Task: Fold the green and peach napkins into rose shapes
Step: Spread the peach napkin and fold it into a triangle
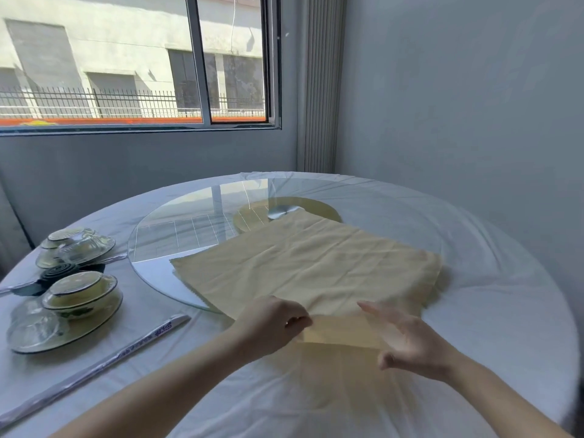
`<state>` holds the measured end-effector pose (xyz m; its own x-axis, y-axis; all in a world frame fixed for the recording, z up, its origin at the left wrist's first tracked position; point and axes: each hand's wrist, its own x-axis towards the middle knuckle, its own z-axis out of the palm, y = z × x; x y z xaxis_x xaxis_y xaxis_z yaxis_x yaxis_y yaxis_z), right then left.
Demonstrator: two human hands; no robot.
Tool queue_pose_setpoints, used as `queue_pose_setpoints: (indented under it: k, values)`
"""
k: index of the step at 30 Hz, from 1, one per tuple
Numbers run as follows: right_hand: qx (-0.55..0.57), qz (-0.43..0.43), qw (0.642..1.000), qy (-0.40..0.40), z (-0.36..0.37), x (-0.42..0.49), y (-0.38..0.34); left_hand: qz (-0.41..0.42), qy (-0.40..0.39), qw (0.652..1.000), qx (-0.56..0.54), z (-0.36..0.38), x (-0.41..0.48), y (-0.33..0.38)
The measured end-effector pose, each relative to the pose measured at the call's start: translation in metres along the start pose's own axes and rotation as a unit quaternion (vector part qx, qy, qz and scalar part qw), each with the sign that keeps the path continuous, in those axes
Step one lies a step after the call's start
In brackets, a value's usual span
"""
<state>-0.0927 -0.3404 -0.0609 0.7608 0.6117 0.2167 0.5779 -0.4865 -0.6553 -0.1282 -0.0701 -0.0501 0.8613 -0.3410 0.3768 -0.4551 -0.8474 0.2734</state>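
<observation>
The peach napkin [316, 263] spreads far from the left hand [271, 327] pinching its near edge, the right hand [410, 339] alongside with fingers splayed, empty.

Sitting left of the glass turntable [177, 229], on the white tablecloth [474, 311]: two stacked dish sets [79, 248], a black coil [61, 271], wrapped chopsticks [104, 358]. Standing beyond the turntable: a window [136, 58], a ribbed radiator [320, 83].

forearms [164, 387]: two, bare up to frame edge, above the desk [505, 295] | left grip [271, 324]: bare | right grip [410, 343]: bare, motion-blurred
</observation>
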Motion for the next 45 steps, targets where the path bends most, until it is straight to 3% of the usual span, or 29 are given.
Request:
queue_pose_setpoints:
  k: [6,9,12,14,18,23,30,34,38,45]
  values:
    - [-0.033,-0.04,0.98,0.192,-0.004,-0.018,0.002,-0.048,-0.007,0.998,-0.04,-0.003,0.003,0.029]
    - [-0.009,-0.017,0.971,0.236,-0.012,-0.023,0.001,-0.058,-0.031,0.991,-0.118,-0.004,-0.002,0.054]
    - [0.033,0.009,0.974,0.225,-0.022,-0.029,-0.005,-0.103,-0.049,0.977,-0.182,-0.011,-0.009,0.067]
    - [0.043,0.018,0.977,0.207,-0.029,-0.035,-0.009,-0.113,-0.076,0.978,-0.157,-0.017,-0.016,0.068]
    - [0.059,0.047,0.983,0.169,-0.048,-0.054,-0.016,-0.076,-0.127,0.983,-0.106,-0.014,-0.038,0.073]
    - [0.043,0.068,0.984,0.157,-0.065,-0.065,-0.016,-0.069,-0.155,0.978,-0.124,-0.005,-0.048,0.1]
    - [-0.053,0.092,0.971,0.215,-0.062,-0.032,0.0,-0.178,-0.111,0.967,-0.147,0.004,-0.021,0.086]
    - [-0.087,0.106,0.959,0.249,-0.056,0.008,0.005,-0.216,-0.014,0.956,-0.198,0.011,-0.016,0.067]
    - [-0.115,0.129,0.951,0.256,-0.049,0.051,0.013,-0.218,0.065,0.953,-0.2,0.02,-0.008,0.049]
    - [-0.164,0.172,0.936,0.26,-0.031,0.13,0.033,-0.226,0.093,0.961,-0.133,0.021,0.031,-0.008]
